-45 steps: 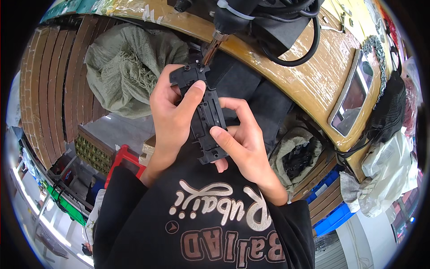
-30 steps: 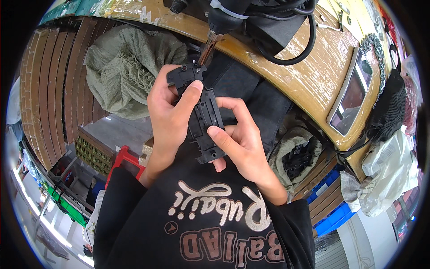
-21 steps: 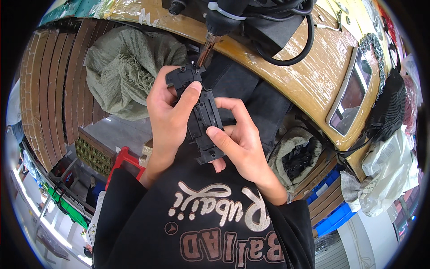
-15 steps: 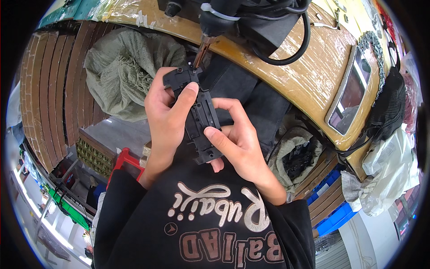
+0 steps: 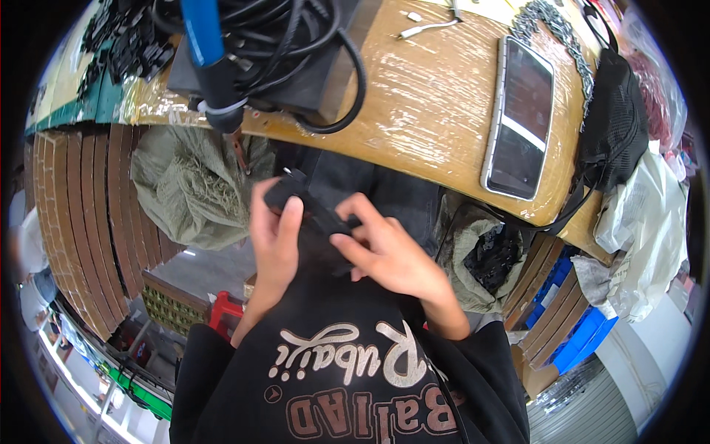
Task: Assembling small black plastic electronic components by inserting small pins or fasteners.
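As the black part (image 5: 284,194) has left the blue tool (image 5: 212,70), the left hand (image 5: 274,238) and right hand (image 5: 388,253) hold it, fingers closed, and work there seems paused.

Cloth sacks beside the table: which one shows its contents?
The right sack: its open mouth shows black pieces. The left sack is bunched up, its contents hidden.

Film-covered brown table (image 5: 433,103), grey floor (image 5: 203,272)

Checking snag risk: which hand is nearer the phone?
Right. The right hand is below and left of the phone in the picture; the left hand is farther left, farther away.
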Demonstrator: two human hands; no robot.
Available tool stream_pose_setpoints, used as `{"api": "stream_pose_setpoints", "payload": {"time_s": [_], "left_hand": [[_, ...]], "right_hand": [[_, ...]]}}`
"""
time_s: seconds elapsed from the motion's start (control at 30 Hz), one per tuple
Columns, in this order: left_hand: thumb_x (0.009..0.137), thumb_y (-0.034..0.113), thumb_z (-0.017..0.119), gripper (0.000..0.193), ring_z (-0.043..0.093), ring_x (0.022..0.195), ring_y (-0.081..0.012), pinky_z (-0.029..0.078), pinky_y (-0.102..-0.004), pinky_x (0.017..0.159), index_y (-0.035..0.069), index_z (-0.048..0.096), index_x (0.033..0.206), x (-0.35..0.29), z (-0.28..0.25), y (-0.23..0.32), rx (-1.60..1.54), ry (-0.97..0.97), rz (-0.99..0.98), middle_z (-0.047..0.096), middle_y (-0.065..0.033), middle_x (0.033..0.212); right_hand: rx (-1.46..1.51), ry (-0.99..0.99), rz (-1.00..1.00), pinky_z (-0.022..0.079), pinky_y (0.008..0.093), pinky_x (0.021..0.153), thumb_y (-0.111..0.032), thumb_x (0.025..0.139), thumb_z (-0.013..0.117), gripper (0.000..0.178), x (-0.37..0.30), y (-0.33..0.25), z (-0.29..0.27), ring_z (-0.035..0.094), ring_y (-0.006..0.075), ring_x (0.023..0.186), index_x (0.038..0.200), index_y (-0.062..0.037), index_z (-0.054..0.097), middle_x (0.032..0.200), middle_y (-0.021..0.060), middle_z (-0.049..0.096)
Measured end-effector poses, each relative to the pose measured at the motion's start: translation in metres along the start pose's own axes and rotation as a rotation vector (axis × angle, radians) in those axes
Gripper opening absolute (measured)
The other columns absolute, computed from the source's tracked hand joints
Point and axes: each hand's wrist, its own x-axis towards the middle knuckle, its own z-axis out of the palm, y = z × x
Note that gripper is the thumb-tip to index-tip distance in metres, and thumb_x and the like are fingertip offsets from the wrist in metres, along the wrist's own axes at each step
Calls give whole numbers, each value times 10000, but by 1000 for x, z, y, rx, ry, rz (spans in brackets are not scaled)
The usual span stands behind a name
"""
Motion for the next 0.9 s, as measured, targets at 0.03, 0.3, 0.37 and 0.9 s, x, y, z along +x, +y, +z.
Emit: {"api": "stream_pose_setpoints", "payload": {"time_s": [0.03, 0.3, 0.37, 0.9], "left_hand": [[903, 349, 390, 399, 515, 719, -124, 433, -237, 606, 18, 389, 1124, -5, -3, 2, -20, -185, -143, 508, -81, 989], [919, 256, 403, 277, 500, 576, -86, 424, -210, 510, 9, 447, 1038, 27, 18, -69, 250, -130, -159, 558, -80, 791], [897, 179, 465, 181, 488, 534, -73, 424, -194, 478, 18, 465, 979, 42, 2, -97, 190, -42, -214, 550, -66, 746], [864, 135, 503, 122, 406, 447, -53, 351, -177, 368, 29, 471, 916, 63, 2, -120, 452, -26, -117, 487, -43, 783]], "right_hand": [[-28, 34, 2, 377, 301, 415, -115, 854, 513, 175, -9, 4, -13, 534, 187, 443, 942, -45, 379, 522, 84, 504], [-73, 195, 97, 411, 232, 501, -17, 792, 599, 193, -127, 97, -106, 496, 66, 540, 894, -23, 435, 635, 32, 545], [71, 258, 16, 438, 240, 521, -18, 764, 627, 242, -165, 119, -120, 544, 101, 599, 912, -35, 436, 685, 39, 556], [555, 1687, 312, 527, 301, 501, -174, 756, 659, 298, -204, 393, -159, 557, 145, 726, 1001, -44, 550, 855, 66, 576]]}}
